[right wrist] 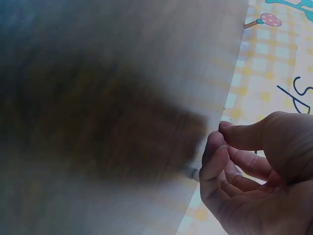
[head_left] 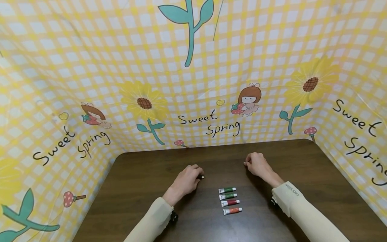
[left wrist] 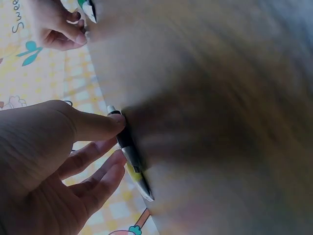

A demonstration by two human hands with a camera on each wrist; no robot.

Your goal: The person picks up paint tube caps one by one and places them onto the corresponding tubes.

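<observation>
My left hand pinches a slim paint tube between thumb and fingers. The tube looks black with a silver part, a yellow patch and whitish ends; in the head view only its tip shows. Farther right, near the back of the table, my right hand is curled, thumb against index finger. By its fingers a small whitish-ended object shows, mostly hidden, so I cannot tell its kind. Between the hands, closer to me, lie two green tubes, a red tube and an orange tube in a column.
The brown wooden table has rounded back corners. Yellow checked cloth with flowers and "Sweet Spring" lettering hangs round its back and sides. A dark band shows at the left sleeve's cuff.
</observation>
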